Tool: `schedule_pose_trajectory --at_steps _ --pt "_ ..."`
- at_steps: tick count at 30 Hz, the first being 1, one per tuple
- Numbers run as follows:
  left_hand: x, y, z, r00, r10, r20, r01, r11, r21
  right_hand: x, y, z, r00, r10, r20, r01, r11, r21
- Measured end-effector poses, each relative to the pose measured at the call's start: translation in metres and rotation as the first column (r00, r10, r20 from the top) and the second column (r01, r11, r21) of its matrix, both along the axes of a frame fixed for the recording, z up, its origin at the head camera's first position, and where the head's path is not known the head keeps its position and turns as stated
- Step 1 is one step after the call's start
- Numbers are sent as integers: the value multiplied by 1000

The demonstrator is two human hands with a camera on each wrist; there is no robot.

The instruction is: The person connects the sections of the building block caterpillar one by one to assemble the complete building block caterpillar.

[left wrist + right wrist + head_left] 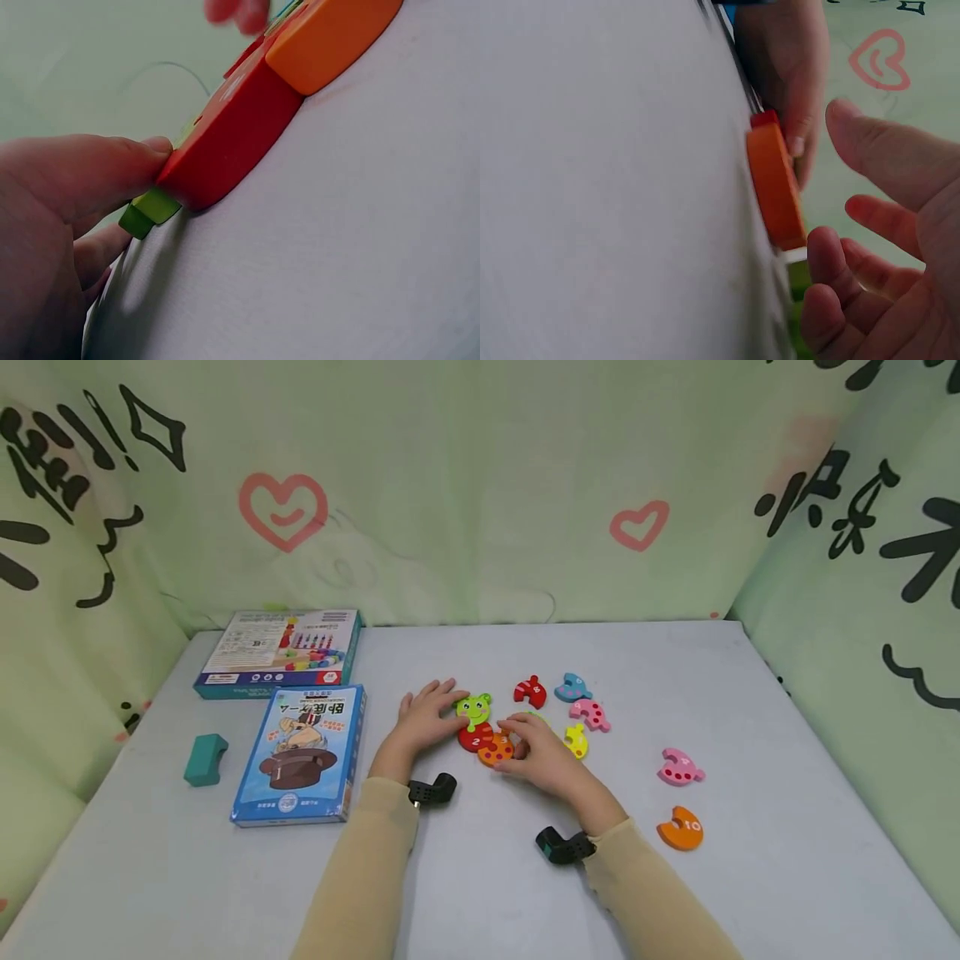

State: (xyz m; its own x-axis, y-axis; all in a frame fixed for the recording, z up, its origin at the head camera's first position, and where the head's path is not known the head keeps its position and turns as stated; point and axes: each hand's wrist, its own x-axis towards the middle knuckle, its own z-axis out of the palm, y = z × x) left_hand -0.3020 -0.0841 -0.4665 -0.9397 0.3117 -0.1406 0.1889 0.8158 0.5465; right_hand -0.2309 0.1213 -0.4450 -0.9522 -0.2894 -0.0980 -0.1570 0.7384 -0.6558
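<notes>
2 bare hands in tan sleeves [360, 877] reach over a pale tabletop [480, 902], with 12 o'clock at its far edge. Near the middle, 3 toy pieces sit touching: a smiling green head [474, 711], a red piece [472, 740] marked 2 at its 6 o'clock, and a spotted orange piece [495, 748] at the red piece's 4 o'clock. The left hand [423, 727] is at 9 o'clock, its grip lightly pinching the green head's edge; the thumb tip also meets the red piece. The right hand [545, 757] is at 3 o'clock, just beside the spotted orange piece; its grip is loose and holds nothing, thumb spread from the bent fingers.

From this group, another red piece [531, 692] and a blue piece [573, 687] lie at 2 o'clock, a pink piece [589, 716] and a yellow piece [576, 741] at 3. Farther out, another pink piece [678, 768] lies at 3, and an orange piece marked 10 [681, 830] at 4. At 9 o'clock are a blue box [300, 797] and, beyond it, a teal block [204, 761]; a larger box [251, 647] is at 10.
</notes>
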Motion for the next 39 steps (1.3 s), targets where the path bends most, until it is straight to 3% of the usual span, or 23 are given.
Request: schedule_pose_trajectory --at_steps 4,8,11,16,21,26,30,39 --pt "0 0 -1 1000 -1 3 1 1000 14 10 25 22 998 45 -43 -48 995 -85" --pt "0 0 -2 1000 -3 0 3 1000 25 20 70 38 990 102 -97 -115 984 -139" --pt "0 0 -2 1000 -6 1 6 1000 27 29 108 43 993 97 -67 -106 985 -138" --pt "0 2 -3 1000 -14 2 14 1000 14 44 167 41 999 4 41 -1 996 -84" --pt "-1 2 -3 1000 -5 -7 6 1000 12 50 208 24 998 -64 -5 64 997 40" --pt "-1 1 -4 1000 2 0 -2 1000 13 49 225 6 995 -66 74 63 997 35" --pt "1 2 -5 1000 6 17 -7 1000 19 50 226 2 989 -50 141 51 999 -8" --pt "-1 1 -4 1000 14 21 -15 1000 23 44 224 -2 988 -68 139 61 997 54"
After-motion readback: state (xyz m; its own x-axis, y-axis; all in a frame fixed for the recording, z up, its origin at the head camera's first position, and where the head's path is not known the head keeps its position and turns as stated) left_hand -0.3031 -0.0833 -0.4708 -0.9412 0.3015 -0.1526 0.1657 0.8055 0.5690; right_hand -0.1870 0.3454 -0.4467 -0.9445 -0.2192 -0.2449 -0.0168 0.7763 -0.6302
